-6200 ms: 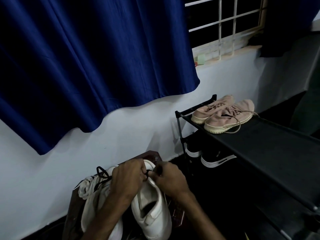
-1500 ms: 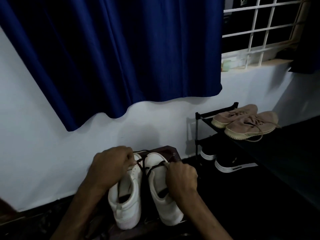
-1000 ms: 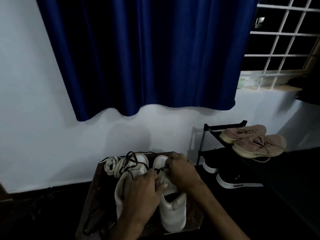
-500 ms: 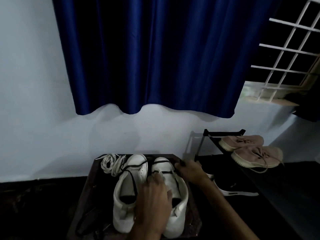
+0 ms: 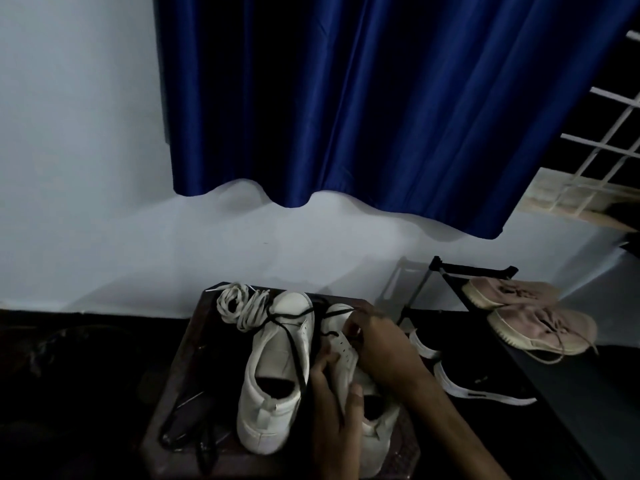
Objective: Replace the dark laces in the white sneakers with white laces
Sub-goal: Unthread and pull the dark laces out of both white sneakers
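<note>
Two white sneakers stand side by side on a dark wooden stool [image 5: 194,344], toes toward the wall. The left sneaker [image 5: 277,372] has a dark lace [image 5: 292,336] trailing loosely over it. My left hand [image 5: 337,414] grips the near side of the right sneaker [image 5: 341,344], thumb on top. My right hand [image 5: 384,351] reaches over that shoe, its fingertips pinching the dark lace at the eyelets. A bundle of white laces [image 5: 242,306] lies at the stool's far left corner. Most of the right sneaker is hidden by my hands.
A black shoe rack [image 5: 474,271] stands at the right, with pink sneakers [image 5: 533,320] on top and black shoes with white soles [image 5: 478,389] below. A blue curtain [image 5: 363,109] hangs over the white wall. Dark items [image 5: 194,424] lie on the stool's near left.
My left hand shifted from lying flat on the right sneaker to gripping its side. My right hand came back from the toe to the eyelets.
</note>
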A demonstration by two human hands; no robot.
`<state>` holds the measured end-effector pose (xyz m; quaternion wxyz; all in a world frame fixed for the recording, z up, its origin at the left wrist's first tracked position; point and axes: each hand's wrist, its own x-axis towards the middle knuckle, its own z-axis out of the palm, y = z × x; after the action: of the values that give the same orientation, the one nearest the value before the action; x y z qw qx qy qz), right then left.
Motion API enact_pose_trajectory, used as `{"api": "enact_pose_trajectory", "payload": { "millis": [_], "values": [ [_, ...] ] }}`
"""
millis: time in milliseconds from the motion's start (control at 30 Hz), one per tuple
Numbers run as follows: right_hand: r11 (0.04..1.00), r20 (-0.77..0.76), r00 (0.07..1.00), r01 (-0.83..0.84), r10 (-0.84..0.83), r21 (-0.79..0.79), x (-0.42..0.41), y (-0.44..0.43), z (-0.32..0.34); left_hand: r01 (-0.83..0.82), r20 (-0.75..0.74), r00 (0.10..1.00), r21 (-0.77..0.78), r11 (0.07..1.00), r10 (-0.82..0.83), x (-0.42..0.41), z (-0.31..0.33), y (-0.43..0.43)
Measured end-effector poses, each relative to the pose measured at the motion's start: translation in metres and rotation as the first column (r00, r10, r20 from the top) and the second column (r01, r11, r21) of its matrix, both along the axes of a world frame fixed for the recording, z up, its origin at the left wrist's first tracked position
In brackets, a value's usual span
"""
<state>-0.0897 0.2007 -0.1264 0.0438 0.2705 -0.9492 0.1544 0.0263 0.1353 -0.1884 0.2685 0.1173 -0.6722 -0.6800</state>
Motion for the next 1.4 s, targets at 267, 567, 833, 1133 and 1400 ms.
{"api": "enact_pose_trajectory", "payload": {
  "millis": [267,567,833,1133,1400],
  "values": [
    [0.853,0.189,0.963,0.261,-0.194,-0.452,0.003,0.006,-0.013,-0.026,-0.086,0.996,-0.148,0.989,0.014,-0.001,-0.002,-0.005],
    [0.987,0.150,0.976,0.159,-0.158,0.001,0.005,0.003,0.017,-0.069,-0.163,0.986,-0.179,0.981,0.039,-0.007,-0.010,-0.001],
    [0.974,0.191,0.976,0.066,-0.108,0.216,-0.006,-0.008,0.027,-0.089,-0.211,0.977,-0.234,0.968,0.039,-0.008,-0.013,0.001],
    [0.947,0.540,0.838,0.112,0.072,-0.300,-0.007,0.035,0.057,-0.056,-0.166,0.986,-0.282,0.958,0.009,-0.017,-0.025,-0.001],
    [0.930,0.143,0.981,0.073,-0.133,0.361,-0.016,0.001,0.035,-0.159,-0.258,0.964,-0.353,0.922,0.067,-0.013,-0.019,0.002]
  ]
}}
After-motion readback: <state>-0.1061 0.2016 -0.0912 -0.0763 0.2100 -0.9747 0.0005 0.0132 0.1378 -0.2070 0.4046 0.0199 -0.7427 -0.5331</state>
